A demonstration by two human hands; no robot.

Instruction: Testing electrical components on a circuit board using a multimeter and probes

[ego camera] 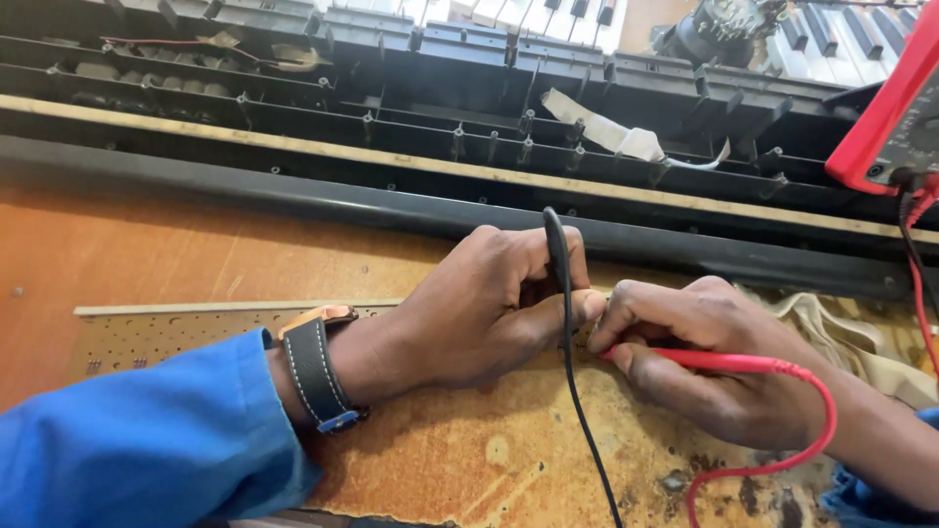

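My left hand (pixel 489 308) is closed around a black test probe (pixel 558 244) whose black lead (pixel 587 430) runs down toward me. My right hand (pixel 704 342) pinches a red test probe (pixel 724 362) with its red lead (pixel 812 440) curling off to the right. Both probe tips meet between my fingers on a long tan circuit board (pixel 176 328) lying on the table; the tips themselves are hidden by my fingers. I wear a blue sleeve and a wristwatch with a dark strap (pixel 318 367).
An opened keyboard instrument chassis (pixel 391 147) with black ribs lies across the back. A red multimeter (pixel 895 108) sits at the right edge. A beige cloth (pixel 841 328) lies behind my right hand. The worn orange table (pixel 147 254) surrounds the board.
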